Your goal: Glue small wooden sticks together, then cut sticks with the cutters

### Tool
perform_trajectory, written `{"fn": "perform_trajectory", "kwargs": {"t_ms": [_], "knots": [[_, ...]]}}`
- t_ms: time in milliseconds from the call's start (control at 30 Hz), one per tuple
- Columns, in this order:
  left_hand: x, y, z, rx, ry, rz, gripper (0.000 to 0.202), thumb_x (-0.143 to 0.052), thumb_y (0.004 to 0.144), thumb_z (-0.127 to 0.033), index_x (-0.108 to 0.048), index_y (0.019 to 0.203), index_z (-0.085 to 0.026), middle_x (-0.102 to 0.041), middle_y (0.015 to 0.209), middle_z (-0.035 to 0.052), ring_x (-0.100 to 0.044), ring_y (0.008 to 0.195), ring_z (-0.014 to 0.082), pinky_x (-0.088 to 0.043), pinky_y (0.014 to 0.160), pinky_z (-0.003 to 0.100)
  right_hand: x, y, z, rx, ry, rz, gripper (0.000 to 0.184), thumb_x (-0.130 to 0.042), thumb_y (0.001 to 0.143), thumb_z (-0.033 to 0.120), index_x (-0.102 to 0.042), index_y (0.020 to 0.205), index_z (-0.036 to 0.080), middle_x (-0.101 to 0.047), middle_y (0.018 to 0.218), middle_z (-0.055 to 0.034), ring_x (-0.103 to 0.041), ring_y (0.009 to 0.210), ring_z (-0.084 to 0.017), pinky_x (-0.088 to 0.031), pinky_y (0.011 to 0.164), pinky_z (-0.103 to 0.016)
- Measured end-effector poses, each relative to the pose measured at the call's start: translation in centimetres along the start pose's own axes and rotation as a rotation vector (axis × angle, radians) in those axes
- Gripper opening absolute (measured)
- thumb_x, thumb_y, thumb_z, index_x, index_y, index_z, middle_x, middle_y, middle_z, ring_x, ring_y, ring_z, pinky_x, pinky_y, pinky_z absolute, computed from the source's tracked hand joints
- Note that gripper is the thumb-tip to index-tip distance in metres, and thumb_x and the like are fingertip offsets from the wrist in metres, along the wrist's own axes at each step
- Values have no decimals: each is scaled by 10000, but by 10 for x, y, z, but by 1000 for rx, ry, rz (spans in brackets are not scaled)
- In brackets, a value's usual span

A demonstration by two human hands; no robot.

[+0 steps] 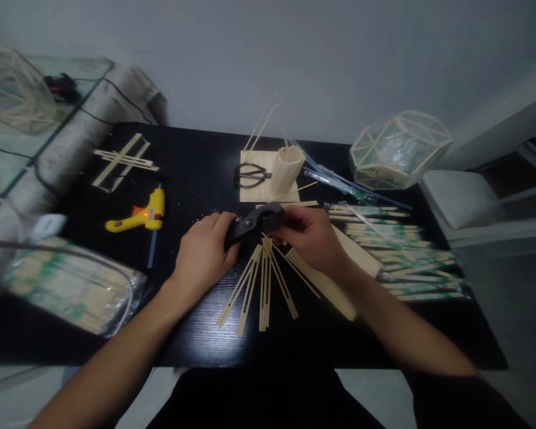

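Observation:
My left hand (204,249) is wrapped around a dark grey hand cutter (254,222) with a rounded head, held above the middle of the table. At the cutter's head, my right hand (310,235) has its fingers pinched together. What they grip is hidden; it may be a thin wooden strip. Just below both hands, several slotted wooden strips (264,292) lie fanned out on the black table (196,333). Under my right forearm is a flat pale wooden board (324,283).
Behind the hands, black scissors (251,175) rest on a wooden base (256,193) beside a wooden cup (288,170). A yellow glue gun (138,215), crossed strips (125,162) and a bagged bundle (71,286) lie left. Wrapped strips (402,256) and a faceted frame (399,149) are right.

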State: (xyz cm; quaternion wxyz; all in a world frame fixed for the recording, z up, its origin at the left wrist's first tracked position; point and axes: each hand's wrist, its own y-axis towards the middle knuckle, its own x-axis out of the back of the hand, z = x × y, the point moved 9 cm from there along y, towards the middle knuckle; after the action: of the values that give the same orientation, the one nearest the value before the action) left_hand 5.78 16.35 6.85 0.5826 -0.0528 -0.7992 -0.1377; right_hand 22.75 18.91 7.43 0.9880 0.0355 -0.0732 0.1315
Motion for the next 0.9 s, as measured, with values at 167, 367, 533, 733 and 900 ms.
{"fn": "perform_trajectory", "kwargs": {"t_ms": [167,367,533,733,900], "knots": [[-1,0,0,6,-12,4,265,-521,907,-238,-612,1151,-186,-711,1050,103,-681,985,294,-519,847,394,0,0,1,-1,1,5,324,-831,797,470,-706,748,174,-661,631,8,-605,585,-134,-486,588,-269],[-1,0,0,-6,-30,1,243,-525,902,-230,-609,1126,-190,-705,1016,88,-676,944,280,-510,811,375,0,1,1,4,-6,4,334,-824,802,471,-696,715,175,-653,620,9,-604,591,-137,-484,592,-270],[-2,0,2,6,-27,14,172,-517,901,-226,-599,1050,-200,-703,964,78,-676,874,265,-490,741,354,0,0,1,4,-6,9,328,-817,814,468,-702,732,172,-654,622,9,-595,581,-131,-474,585,-268],[-4,0,2,31,-23,47,113,-524,902,-232,-588,992,-211,-708,895,63,-687,806,251,-458,667,331,-1,0,-1,-8,25,11,302,-831,801,452,-711,758,178,-651,631,14,-590,583,-128,-478,588,-270],[-5,0,4,44,-12,53,150,-528,901,-237,-600,1029,-211,-718,926,66,-697,845,258,-481,699,335,-2,1,-1,-13,23,13,314,-830,797,467,-709,750,181,-651,634,13,-592,587,-131,-488,594,-276]]}}
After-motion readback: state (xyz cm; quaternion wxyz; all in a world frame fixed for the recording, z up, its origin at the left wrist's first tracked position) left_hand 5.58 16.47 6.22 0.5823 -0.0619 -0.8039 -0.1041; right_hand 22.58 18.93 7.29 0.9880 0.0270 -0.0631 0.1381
